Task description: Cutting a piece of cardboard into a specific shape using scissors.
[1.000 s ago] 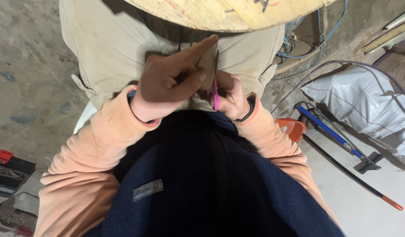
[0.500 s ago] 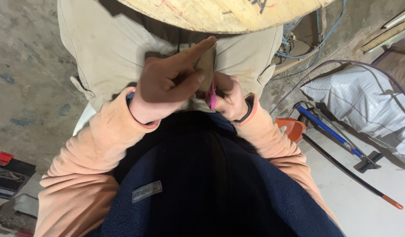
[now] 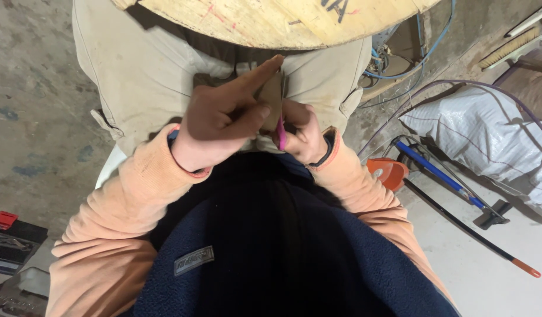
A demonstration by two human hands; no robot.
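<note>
I am seated, looking down at my lap. My left hand [image 3: 224, 117] pinches a small flat brown piece [image 3: 272, 94], with the index finger stretched along its top edge. My right hand [image 3: 303, 132] is curled close against the piece's right side and grips a thin pink tool [image 3: 281, 134], most of which is hidden between the hands. Both hands rest over my beige trousers, just below the rim of a round wooden tabletop [image 3: 282, 20].
A white woven sack [image 3: 482, 135] lies at the right. Beside it are a blue-handled tool [image 3: 441, 176], a black rod with an orange tip [image 3: 476, 235] and an orange object [image 3: 388, 173]. Loose cables [image 3: 400, 64] run under the table. A black case with a red latch [image 3: 12, 240] sits left.
Both hands stay together on the brown piece with only slight shifts. The view has moved a little.
</note>
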